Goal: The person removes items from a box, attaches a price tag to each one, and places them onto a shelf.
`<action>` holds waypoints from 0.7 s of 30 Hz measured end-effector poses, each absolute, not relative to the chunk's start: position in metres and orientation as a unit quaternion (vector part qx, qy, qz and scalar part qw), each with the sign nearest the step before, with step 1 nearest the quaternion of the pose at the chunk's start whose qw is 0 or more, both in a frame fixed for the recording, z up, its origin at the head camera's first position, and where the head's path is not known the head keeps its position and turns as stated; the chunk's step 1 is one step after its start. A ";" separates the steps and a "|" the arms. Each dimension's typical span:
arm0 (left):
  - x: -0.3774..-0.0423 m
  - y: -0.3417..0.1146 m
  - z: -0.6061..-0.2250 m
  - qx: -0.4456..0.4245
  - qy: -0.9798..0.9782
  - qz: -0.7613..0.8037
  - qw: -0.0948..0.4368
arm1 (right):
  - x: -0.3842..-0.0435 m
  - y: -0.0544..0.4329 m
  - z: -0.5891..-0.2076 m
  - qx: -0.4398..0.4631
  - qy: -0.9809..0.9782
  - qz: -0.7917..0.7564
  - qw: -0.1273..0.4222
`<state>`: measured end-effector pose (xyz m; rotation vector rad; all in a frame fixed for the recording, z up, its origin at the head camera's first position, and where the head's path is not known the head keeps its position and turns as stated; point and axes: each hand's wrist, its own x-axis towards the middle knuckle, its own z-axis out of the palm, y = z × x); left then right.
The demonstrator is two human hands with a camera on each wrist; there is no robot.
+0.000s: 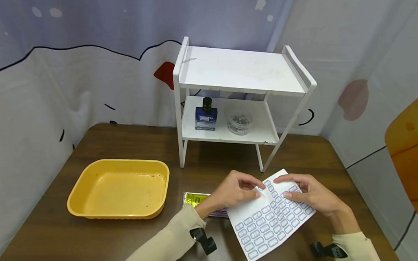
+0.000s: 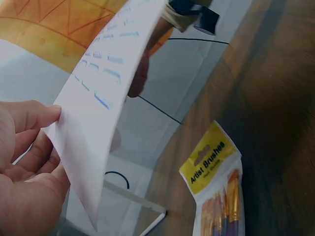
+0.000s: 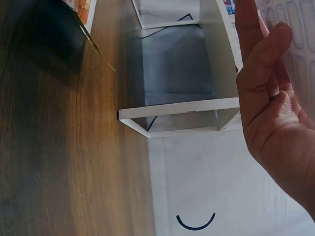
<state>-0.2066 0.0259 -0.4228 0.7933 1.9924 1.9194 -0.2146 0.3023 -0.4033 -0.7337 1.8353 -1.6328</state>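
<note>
Above the front of the table, a white sheet of blue-bordered sticker labels [image 1: 273, 218] hangs tilted between both hands. My left hand [image 1: 237, 190] pinches its upper left edge; in the left wrist view the thumb and fingers [image 2: 42, 115] grip the paper's border. Across from it, my right hand [image 1: 313, 195] holds the upper right edge, thumb on the printed face. Part of that grip is out of frame in the right wrist view. Under my left wrist lies a packet of artist brushes [image 1: 194, 199], its yellow header showing in the left wrist view [image 2: 209, 157].
A yellow plastic tray [image 1: 84, 206] sits at the left of the wooden table [image 1: 132, 237]. Behind stands a white two-tier rack [image 1: 240, 69], with a blue perfume bottle [image 1: 206, 116] and a round clear tub [image 1: 240, 122] on its lower shelf. Printed curtains hang around the table.
</note>
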 end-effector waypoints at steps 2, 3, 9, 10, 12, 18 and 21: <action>-0.206 0.027 -0.425 0.273 0.684 0.665 0.126 | -0.214 0.303 -0.403 -0.274 0.688 -0.610 0.281; -0.206 0.028 -0.426 0.273 0.682 0.668 0.123 | -0.214 0.304 -0.404 -0.274 0.689 -0.610 0.280; -0.205 0.031 -0.427 0.264 0.679 0.676 0.113 | -0.214 0.303 -0.405 -0.278 0.679 -0.616 0.286; -0.205 0.031 -0.427 0.261 0.681 0.675 0.113 | -0.214 0.303 -0.405 -0.276 0.680 -0.615 0.287; -0.205 0.031 -0.428 0.255 0.685 0.673 0.113 | -0.213 0.302 -0.405 -0.272 0.685 -0.613 0.285; -0.205 0.029 -0.429 0.258 0.707 0.651 0.101 | -0.211 0.302 -0.403 -0.262 0.694 -0.611 0.277; -0.205 0.027 -0.429 0.261 0.717 0.640 0.094 | -0.210 0.302 -0.402 -0.259 0.696 -0.610 0.277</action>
